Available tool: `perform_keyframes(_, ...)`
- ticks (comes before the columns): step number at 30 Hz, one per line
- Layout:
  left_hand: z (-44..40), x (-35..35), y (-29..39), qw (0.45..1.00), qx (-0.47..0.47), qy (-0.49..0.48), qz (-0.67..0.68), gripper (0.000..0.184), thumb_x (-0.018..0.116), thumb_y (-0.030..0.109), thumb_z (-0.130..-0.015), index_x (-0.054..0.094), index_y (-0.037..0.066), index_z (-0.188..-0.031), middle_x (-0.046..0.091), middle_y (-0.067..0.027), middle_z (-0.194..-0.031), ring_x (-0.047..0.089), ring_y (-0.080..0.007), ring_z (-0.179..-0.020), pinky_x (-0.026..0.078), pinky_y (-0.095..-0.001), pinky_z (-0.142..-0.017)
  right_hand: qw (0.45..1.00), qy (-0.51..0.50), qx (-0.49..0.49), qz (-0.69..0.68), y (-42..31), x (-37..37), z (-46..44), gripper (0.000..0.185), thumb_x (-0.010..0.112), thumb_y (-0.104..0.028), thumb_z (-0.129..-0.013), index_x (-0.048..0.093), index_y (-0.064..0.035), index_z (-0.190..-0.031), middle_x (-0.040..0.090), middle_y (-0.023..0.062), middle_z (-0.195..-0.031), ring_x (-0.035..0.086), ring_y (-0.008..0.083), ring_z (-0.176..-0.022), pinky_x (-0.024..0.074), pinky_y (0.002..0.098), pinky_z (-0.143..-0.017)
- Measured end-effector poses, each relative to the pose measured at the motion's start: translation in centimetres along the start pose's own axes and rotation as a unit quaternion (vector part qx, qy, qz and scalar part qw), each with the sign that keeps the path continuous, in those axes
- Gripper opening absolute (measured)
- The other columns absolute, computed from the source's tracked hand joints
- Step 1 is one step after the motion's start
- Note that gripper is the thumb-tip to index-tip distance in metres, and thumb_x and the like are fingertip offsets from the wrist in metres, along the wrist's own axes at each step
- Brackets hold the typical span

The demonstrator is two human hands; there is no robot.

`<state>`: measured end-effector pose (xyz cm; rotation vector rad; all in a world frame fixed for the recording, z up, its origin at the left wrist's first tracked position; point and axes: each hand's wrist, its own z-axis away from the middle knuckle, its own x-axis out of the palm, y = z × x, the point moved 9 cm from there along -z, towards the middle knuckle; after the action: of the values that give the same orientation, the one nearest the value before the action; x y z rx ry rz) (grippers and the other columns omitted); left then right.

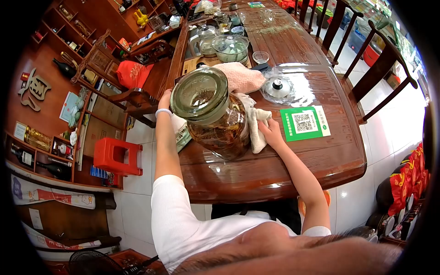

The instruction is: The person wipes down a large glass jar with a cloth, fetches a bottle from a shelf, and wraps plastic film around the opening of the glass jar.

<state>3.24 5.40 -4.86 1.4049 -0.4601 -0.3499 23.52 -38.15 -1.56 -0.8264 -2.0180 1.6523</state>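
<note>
A large glass jar [217, 130] with a wide glass lid [200, 94] stands upright near the table's front edge, dark reddish-brown contents inside. My right hand [272, 133] grips a whitish cloth [258, 130], which lies against the jar's right side. On the left, my left hand [165, 101] is at the jar's far left side, its fingers mostly hidden behind the glass; a white band circles that wrist. Below it, a pale cloth with green print [182, 135] shows beside the jar. A pink towel [238, 77] lies just behind the jar.
A green QR-code card [304, 123] lies on the wooden table [321, 172] to the right. Behind it sits a glass lid with a metal knob [277, 87] on plastic. A lidded glass pot [230, 48] stands further back. A red stool [118, 156] is on the floor at left.
</note>
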Motion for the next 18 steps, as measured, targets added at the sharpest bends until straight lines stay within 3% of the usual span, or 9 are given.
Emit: perform_keyframes(18,0.3,0.4,-0.1,0.992,0.002,-0.052,0.118,0.041,0.048,0.031,-0.087,0.052,-0.003,-0.109,0.06,-0.0124,-0.105,0.056,-0.0222,-0.089,0.043,-0.0333,-0.082,1.0,-0.013,0.007,-0.013,1.1,0.2,-0.4,0.028,0.058,-0.021,-0.082,0.058,0.0002,-0.099,0.065,0.0112,-0.082,0.06,0.0143,-0.075,0.0461,0.0296,-0.066)
